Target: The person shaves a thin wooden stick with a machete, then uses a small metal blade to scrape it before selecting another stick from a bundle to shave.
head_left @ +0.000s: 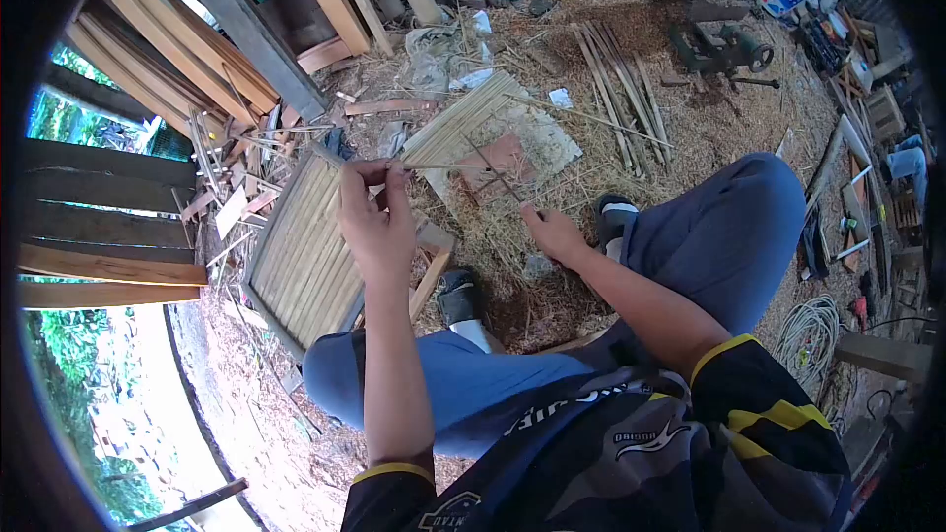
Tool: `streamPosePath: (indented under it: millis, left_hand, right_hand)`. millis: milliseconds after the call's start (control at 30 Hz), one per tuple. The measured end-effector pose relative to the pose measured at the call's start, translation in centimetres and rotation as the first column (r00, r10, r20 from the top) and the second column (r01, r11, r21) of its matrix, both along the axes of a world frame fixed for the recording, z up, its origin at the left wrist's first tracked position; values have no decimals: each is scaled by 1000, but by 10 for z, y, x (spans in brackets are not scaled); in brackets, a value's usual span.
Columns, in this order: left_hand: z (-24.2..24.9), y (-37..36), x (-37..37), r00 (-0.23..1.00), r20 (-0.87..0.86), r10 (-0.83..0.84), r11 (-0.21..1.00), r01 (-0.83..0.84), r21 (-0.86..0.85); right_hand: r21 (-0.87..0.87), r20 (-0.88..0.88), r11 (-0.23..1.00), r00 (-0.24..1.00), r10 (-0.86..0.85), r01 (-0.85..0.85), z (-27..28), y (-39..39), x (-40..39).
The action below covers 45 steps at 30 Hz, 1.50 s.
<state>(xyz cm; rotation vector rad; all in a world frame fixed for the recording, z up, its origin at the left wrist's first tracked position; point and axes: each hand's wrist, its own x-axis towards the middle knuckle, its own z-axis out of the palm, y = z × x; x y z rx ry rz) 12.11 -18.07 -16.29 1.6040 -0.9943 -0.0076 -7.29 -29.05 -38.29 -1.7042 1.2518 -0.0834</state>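
Note:
My left hand (376,222) is raised, with its thumb and fingers pinched on the end of a thin bamboo strip (439,166). From there the strip runs right, to where it meets a slim dark knife-like tool (505,185). My right hand (555,234) is closed round the near end of that tool, which points up and left. Beneath them lie a reddish-brown flat piece (507,160) and a pale sheet (552,143) strewn with shavings. A bundle of bamboo strips (463,118) lies just beyond.
A framed slatted bamboo panel (301,246) leans left of my legs. More long strips (621,94) lie on the shaving-covered ground ahead. A rusty metal machine part (724,47) sits at upper right, a coiled cable (806,335) at right. Planks (177,30) lean at upper left.

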Motion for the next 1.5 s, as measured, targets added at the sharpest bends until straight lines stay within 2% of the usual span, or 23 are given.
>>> streamPosePath:
  millis: [100, 167, 267, 467, 567, 667, 767, 867, 967, 1000, 1100, 1133, 1233, 1267, 1367, 1400, 1500]
  left_hand:
    - [-3, 2, 6, 999, 47, 27, 999, -29, 38]
    - [-6, 2, 7, 999, 52, 13, 1000, -13, 4]
    - [-6, 2, 3, 1000, 22, 12, 1000, -11, -11]
    - [3, 4, -17, 994, 102, 46, 998, -49, 28]
    - [3, 7, -27, 989, 131, 67, 992, -80, 97]
    - [-2, 10, -27, 998, 63, 21, 995, -27, 96]
    - [1, 9, -33, 999, 29, -18, 994, 15, 109]
    - [-1, 10, -36, 1000, 10, -20, 995, 19, 96]
    - [-8, 12, -32, 998, 23, -63, 996, 61, 62]
    - [-7, 10, -27, 995, 42, -90, 995, 88, 51]
    - [-8, 8, -33, 995, 52, -90, 995, 88, 46]
    - [-8, 9, -34, 996, 24, -86, 995, 85, 49]
    - [-5, 10, -33, 996, -17, -90, 994, 91, 55]
    - [-8, 13, -31, 995, -14, -97, 993, 98, 60]
    - [-5, 4, -25, 995, 28, -96, 994, 94, 49]
    - [-7, 7, -28, 997, 31, -68, 997, 66, 49]
    - [-5, 8, -26, 1000, -17, -25, 999, 25, 40]
  right_hand:
    - [66, 99, 998, 995, -19, 13, 42, 6, 7]
    - [113, 140, 993, 989, -44, 28, 68, 11, 12]
    - [-56, 243, 998, 969, 37, -25, 77, 15, 20]
    - [-106, 381, 988, 913, 146, -114, 169, 34, 24]
    - [-108, 463, 988, 874, 149, -111, 162, 33, 27]
    - [-52, 395, 992, 910, 124, -113, 147, 21, 31]
    - [-170, 426, 968, 872, 241, -184, 178, 24, 20]
    - [-73, 402, 991, 906, 132, -112, 148, 25, 25]
    - [-93, 218, 992, 971, 101, -83, 117, 10, 24]
    - [-42, 302, 992, 945, 127, -119, 136, 10, 19]
    - [-138, 541, 986, 827, 157, -96, 152, 29, 20]
    - [-167, 472, 983, 869, 149, -78, 134, 30, 23]
    - [66, 295, 997, 955, 18, -39, 99, 7, 20]
    - [19, 263, 997, 963, 66, -74, 94, 4, 16]
    - [-146, 506, 988, 853, 125, -58, 116, 23, 23]
    - [-204, 453, 970, 866, 214, -133, 121, 24, 21]
    - [-6, 313, 997, 947, 75, -77, 92, 15, 18]
